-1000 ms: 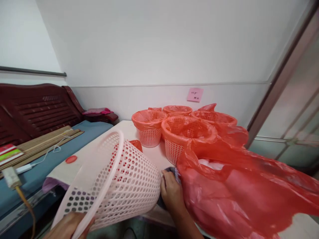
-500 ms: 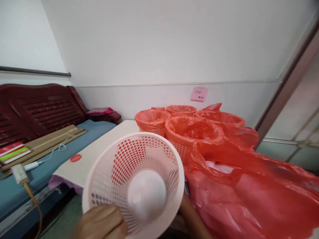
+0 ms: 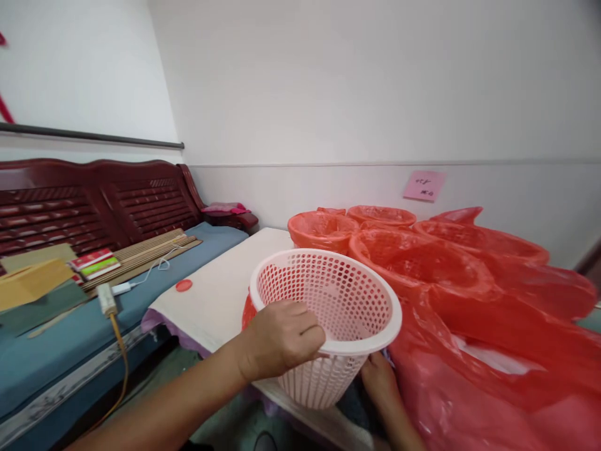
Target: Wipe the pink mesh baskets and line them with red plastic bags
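A pale pink perforated basket (image 3: 319,376) stands upright at the near edge of the white-topped table (image 3: 220,275), its open mouth facing up. My left hand (image 3: 286,335) is closed over the near left part of its rim. Low on the basket's right side is my right hand (image 3: 378,376), its fingers partly hidden behind the basket, so its grip cannot be made out. Red plastic shows behind the basket's left side. Several baskets lined with red bags, one of them (image 3: 323,230) at the back left, stand behind and to the right.
A large red bag (image 3: 460,401) with white contents fills the right side. A red disc (image 3: 183,285) lies on the table's left part. Further left is a wooden bench (image 3: 94,207) with a blue cushion, slatted mat, power strip (image 3: 107,299) and cable. A pink note (image 3: 424,186) is on the wall.
The pink basket has tipped from facing me to upright and lowered toward the table edge. My left hand stays on its rim. The view has swung left.
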A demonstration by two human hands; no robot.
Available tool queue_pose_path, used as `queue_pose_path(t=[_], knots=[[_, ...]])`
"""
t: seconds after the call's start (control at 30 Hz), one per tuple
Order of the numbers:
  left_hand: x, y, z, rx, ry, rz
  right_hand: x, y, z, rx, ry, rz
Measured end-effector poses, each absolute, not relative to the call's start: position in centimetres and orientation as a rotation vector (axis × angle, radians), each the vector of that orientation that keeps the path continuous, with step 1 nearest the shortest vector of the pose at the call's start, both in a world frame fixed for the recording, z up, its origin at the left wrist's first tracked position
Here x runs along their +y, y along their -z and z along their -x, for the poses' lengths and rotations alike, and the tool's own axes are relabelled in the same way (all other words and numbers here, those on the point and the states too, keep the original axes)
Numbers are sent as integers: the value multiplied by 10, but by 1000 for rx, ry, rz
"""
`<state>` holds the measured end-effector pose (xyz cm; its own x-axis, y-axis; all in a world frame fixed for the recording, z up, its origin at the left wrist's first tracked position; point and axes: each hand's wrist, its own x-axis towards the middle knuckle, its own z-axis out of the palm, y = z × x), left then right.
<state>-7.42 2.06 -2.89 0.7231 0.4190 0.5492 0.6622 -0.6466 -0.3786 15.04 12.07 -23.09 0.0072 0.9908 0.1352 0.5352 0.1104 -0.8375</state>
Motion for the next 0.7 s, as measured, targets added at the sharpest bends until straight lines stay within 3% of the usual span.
queue_pose_path(t=[0.47, 0.6, 0.7], knots=[[23, 36, 89, -1008, 558, 2401, 124, 234, -140, -1676, -925, 1526], [7, 42, 98, -983, 834, 2391, 122, 229, -145, -1668, -927, 1542], [-5, 60, 117, -1190, 1417, 2199, 123, 226, -149, -1606, -916, 1542]])
